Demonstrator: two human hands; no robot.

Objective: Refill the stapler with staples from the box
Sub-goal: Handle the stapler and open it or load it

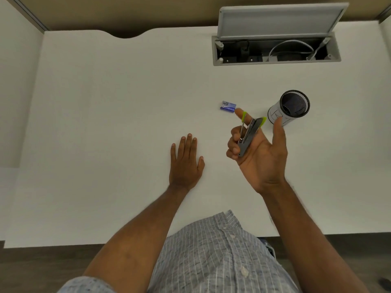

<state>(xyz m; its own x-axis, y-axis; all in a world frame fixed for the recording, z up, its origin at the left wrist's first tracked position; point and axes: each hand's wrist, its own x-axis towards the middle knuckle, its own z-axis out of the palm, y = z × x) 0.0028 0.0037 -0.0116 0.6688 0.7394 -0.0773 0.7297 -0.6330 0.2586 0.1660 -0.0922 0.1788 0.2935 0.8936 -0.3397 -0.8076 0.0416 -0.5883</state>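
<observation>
Overhead, the right hand [257, 153] is lying palm-up, its curled fingers gripping the opened grey metal stapler with lime-green tips [249, 132]. The left hand [186, 161] is resting flat, fingers straight, on the white desk [105, 123]. The small blue staple box [228, 106] is sitting just beyond the stapler.

We have a single wide-angle view, worn on our head, looking forward and steeply down over the white desk [105, 123]. It sits close above our own chest and forearms. The desk fills most of the picture, its far edge at the top and its near edge just beyond our shirt [211, 261].
</observation>
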